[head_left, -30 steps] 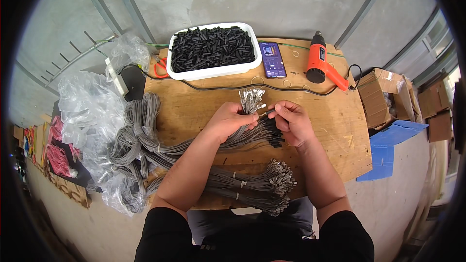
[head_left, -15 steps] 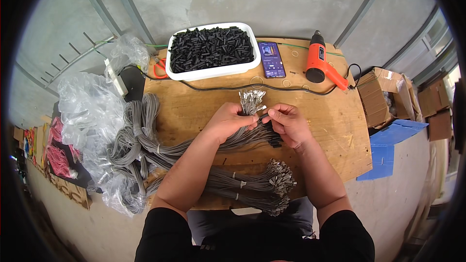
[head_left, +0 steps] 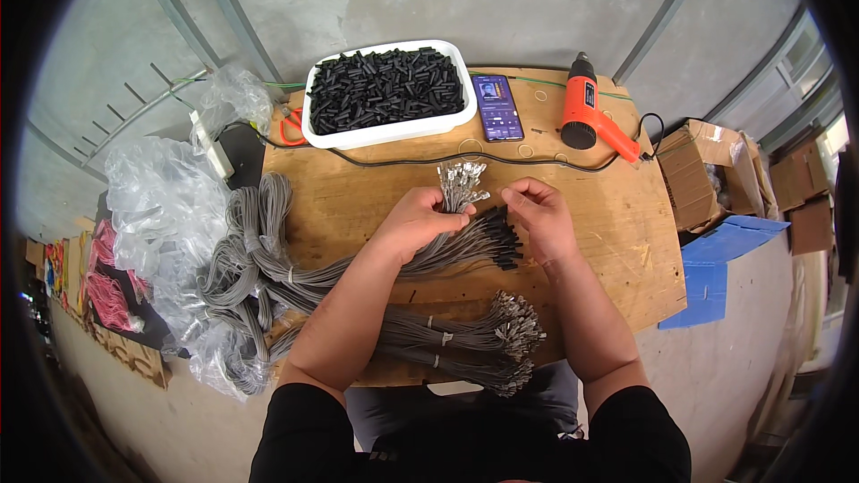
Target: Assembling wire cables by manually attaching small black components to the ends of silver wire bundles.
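Note:
My left hand point(head_left: 420, 222) is closed around a bundle of thin grey wires, whose silvery metal terminals point(head_left: 461, 181) fan out above the fist. Just right of it, my right hand point(head_left: 542, 219) has thumb and forefinger pinched together, apart from the bundle; whatever they hold, if anything, is too small to make out. Between and below the hands lie wires ending in black sleeves point(head_left: 505, 240). Nearer to me, more tied grey wire bundles point(head_left: 420, 333) rest on the table with their metal ends to the right.
Behind the hands stands a white tub point(head_left: 394, 138) full of short black sleeves. A phone point(head_left: 499, 109), an orange heat gun point(head_left: 583, 100) and a black cord point(head_left: 403, 162) are on the wooden table point(head_left: 617, 224). Coiled grey wires point(head_left: 255, 241) and clear plastic bags point(head_left: 165, 197) are at left, cardboard boxes point(head_left: 716, 170) at right.
My right hand has drawn away from the terminals; the black sleeve it pinched no longer shows in its fingers. The black-sleeved wire ends show more fully. My left hand keeps its grip.

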The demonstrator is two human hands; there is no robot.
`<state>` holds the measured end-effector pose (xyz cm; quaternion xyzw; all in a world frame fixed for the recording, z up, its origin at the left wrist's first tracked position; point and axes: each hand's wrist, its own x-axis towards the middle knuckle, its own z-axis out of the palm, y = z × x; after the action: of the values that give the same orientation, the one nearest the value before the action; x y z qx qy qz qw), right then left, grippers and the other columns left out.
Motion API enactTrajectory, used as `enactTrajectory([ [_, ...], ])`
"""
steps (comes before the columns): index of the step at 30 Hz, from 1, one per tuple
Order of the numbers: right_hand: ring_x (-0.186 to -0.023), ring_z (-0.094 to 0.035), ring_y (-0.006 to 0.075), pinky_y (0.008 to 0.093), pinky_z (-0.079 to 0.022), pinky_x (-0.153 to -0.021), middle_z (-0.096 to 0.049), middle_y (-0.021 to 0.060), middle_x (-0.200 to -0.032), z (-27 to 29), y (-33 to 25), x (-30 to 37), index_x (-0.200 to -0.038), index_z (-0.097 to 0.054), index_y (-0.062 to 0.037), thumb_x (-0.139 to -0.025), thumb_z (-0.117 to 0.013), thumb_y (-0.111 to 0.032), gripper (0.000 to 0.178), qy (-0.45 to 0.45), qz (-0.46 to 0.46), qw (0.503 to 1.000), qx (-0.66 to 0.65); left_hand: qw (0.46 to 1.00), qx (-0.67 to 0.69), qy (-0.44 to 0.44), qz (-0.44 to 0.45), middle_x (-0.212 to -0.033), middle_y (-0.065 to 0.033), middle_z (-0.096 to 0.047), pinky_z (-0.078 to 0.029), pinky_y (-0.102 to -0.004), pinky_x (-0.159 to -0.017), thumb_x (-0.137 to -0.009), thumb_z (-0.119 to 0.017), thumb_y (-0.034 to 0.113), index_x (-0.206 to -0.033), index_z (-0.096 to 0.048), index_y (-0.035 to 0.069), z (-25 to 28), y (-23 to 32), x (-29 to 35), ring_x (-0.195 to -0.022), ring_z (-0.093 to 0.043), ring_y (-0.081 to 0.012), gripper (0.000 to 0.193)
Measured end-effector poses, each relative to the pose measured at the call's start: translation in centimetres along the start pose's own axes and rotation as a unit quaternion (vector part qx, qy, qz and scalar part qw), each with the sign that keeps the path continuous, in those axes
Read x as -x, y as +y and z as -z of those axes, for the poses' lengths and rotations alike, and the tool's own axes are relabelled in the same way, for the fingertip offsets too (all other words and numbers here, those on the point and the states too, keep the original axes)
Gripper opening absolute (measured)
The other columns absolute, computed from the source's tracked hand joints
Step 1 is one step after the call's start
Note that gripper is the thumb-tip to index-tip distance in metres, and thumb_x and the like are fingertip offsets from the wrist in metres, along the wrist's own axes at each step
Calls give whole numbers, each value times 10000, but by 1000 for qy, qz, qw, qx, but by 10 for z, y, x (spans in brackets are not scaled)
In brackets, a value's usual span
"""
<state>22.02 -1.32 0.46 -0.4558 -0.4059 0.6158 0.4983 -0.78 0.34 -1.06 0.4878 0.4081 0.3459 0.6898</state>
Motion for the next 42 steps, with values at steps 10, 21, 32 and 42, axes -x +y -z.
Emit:
enactTrajectory([
  [10,-817,-618,60,213,-510,-734,-700,32,-926,-10,12,1,-1085,-675,31,-922,-677,1,165,-61,80,991,84,998,-54,-15,4,-850,-81,-696,-501,-280,-668,-832,-731,36,-1001,-680,-55,-3,7,1,-744,-634,-137,198],
  [21,-752,-586,39,204,-478,-670,-673,1,-855,-3,17,-2,-946,-674,3,-916,-687,-25,43,-59,69,991,100,1000,-26,-8,-13,-854,-82,-693,-496,-273,-644,-832,-725,34,-1020,-667,-46,-6,10,3,-720,-624,-134,213],
  [32,-745,-580,143,201,-462,-672,-650,67,-934,10,-3,-5,-1060,-621,24,-908,-628,-64,175,-78,-77,959,-260,1000,10,24,4,-823,-86,-677,-492,-265,-640,-872,-736,83,-979,-682,-49,-8,7,2,-693,-605,-130,178],
  [42,-917,-651,198,253,-576,-753,-634,179,-1086,18,11,-17,-1142,-556,52,-980,-487,46,176,26,-93,937,-335,999,27,22,-5,-812,-87,-670,-484,-269,-635,-882,-721,80,-960,-673,-57,-8,9,3,-680,-596,-130,165],
])
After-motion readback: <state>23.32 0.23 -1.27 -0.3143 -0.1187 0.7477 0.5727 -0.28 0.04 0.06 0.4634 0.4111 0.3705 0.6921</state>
